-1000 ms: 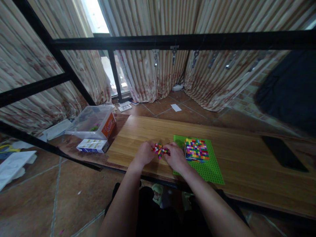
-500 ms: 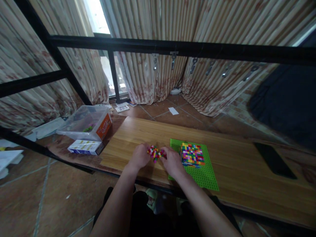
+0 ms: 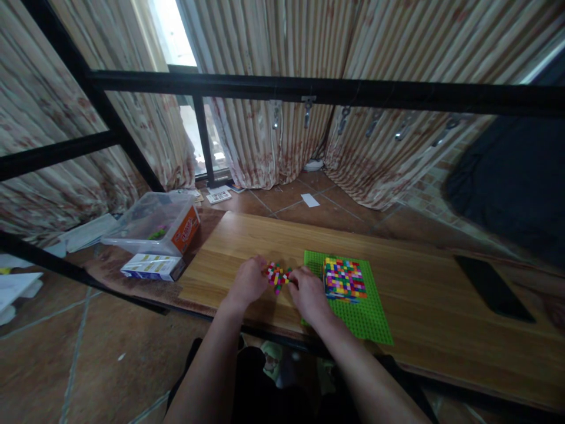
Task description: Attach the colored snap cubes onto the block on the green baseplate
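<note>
A cluster of small, many-coloured toy building bricks [image 3: 277, 275] lies between my two hands over the wooden table. From its left side, my left hand [image 3: 251, 281] closes its fingers on the edge of the cluster. My right hand [image 3: 309, 292] pinches at the right edge, fingertips together and partly hidden. I cannot tell whether the bricks are joined or loose. Just right of my right hand, a multicoloured block built of bricks [image 3: 345, 278] stands on a green studded baseplate [image 3: 366, 327]. My right hand and wrist cover part of the baseplate's left side.
A clear plastic bin [image 3: 154, 221] with some green and pink pieces stands at the left, behind a white and blue box [image 3: 152, 267]. A dark flat phone-like slab [image 3: 494, 288] lies on the right of the wooden table [image 3: 424, 294]. A black metal bar [image 3: 247, 87] crosses beyond it.
Both hands stay at the brick cluster with only slight finger shifts. The right fingers have moved a little on its right edge. The whole view has tilted slightly.
</note>
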Available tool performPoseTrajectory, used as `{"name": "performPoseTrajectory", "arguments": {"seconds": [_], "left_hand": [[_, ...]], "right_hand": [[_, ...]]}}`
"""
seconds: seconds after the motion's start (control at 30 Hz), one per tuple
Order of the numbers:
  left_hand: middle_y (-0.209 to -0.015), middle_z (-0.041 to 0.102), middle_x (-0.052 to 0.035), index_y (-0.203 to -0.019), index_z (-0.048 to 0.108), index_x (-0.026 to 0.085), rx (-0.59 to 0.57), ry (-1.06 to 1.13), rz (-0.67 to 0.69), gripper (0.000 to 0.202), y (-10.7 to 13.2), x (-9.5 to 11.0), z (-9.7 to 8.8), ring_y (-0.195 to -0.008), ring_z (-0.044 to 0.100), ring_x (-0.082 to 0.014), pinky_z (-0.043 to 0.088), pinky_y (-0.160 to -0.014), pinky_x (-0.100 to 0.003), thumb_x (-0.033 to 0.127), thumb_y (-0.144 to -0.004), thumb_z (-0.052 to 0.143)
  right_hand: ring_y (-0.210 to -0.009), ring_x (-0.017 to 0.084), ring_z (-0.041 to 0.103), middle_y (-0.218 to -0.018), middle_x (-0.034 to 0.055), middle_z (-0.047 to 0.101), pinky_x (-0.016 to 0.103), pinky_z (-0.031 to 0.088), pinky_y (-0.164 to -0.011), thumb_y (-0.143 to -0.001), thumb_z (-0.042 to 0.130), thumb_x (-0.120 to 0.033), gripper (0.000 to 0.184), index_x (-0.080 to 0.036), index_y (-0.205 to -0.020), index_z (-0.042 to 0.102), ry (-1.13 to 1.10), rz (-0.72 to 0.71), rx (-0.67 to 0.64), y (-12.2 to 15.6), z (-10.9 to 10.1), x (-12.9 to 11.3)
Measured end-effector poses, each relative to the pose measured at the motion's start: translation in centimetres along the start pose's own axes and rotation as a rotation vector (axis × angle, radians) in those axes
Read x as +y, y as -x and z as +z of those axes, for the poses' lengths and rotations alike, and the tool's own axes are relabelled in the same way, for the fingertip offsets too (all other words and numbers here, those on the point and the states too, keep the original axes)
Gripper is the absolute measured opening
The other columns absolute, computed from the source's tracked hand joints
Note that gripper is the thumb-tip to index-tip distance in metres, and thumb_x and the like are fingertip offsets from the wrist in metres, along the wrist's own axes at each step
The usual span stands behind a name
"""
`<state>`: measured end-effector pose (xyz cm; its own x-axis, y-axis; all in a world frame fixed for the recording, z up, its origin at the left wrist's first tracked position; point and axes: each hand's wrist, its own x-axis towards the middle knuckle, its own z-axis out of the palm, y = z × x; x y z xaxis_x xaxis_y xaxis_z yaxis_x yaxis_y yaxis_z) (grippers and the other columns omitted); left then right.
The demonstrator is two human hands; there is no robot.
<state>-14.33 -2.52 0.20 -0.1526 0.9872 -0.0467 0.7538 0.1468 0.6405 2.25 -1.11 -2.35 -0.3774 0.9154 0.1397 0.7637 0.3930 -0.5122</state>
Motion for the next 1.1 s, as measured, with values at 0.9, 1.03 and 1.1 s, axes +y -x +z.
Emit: {"name": "performPoseTrajectory", "arguments": {"seconds": [0.9, 1.03, 1.1], "left_hand": [[-0.055, 0.059, -0.0021, -0.067, 0.059, 0.015, -0.050, 0.972, -0.363, 0.040, -0.3, 3.2, 1.9, -0.050, 0.056, -0.0141, 0.043, -0.051, -0.025, 0.045, -0.091, 0.049], [-0.054, 0.056, -0.0009, -0.068, 0.057, 0.014, 0.001, 1.345, -0.570, 0.034, -0.2, 4.1, 1.3, -0.046, 0.053, -0.0113, 0.045, -0.049, -0.022, 0.036, -0.093, 0.050], [-0.057, 0.058, -0.0018, -0.068, 0.057, 0.014, 0.013, 1.444, -0.578, 0.031, -0.3, 4.1, 0.8, -0.048, 0.055, -0.0105, 0.049, -0.053, -0.022, 0.029, -0.093, 0.049]], "right_hand": [[-0.074, 0.016, 0.063, -0.083, 0.0031, 0.065, 0.028, 0.049, -0.070, -0.085, 0.060, -0.022, 0.008, -0.019, -0.082, 0.067, -0.435, -0.002, 0.194, -1.1, -1.4, -1.6], [-0.083, 0.016, 0.066, -0.091, 0.0041, 0.069, 0.028, 0.051, -0.076, -0.087, 0.058, -0.025, 0.014, -0.020, -0.090, 0.070, -0.627, -0.110, 0.172, -1.5, -1.7, -2.7], [-0.086, 0.016, 0.066, -0.093, 0.0043, 0.070, 0.028, 0.052, -0.078, -0.090, 0.053, -0.025, 0.018, -0.021, -0.094, 0.070, -0.662, -0.129, 0.197, -1.7, -2.0, -2.5]]}}
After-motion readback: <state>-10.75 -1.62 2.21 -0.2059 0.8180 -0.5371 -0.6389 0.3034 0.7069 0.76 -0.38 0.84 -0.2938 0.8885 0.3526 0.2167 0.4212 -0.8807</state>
